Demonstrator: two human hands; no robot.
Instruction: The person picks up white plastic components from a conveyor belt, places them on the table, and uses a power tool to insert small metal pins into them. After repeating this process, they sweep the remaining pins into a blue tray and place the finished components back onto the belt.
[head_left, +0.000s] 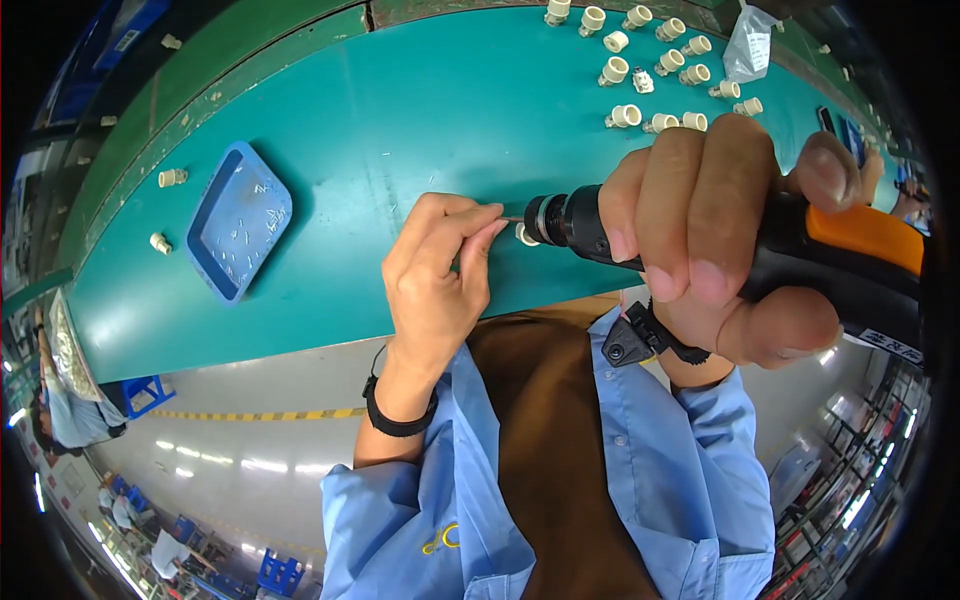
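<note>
In the head view, the right hand [715, 225] is closed around a black and orange power screwdriver [720, 245]. Its long axis lies level over the green worktop [400, 110], tip pointing left. The left hand [440, 270] pinches a small screw [512, 219] at the tip, beside a cream fitting [524, 236].

Green table [420, 110] bears blue tray [238, 220], cream fittings [650, 75], plastic bag [748, 45]

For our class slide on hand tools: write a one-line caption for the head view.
Right hand grips a black-and-orange power screwdriver while left hand steadies a small fitting at its tip, above a green table.
</note>
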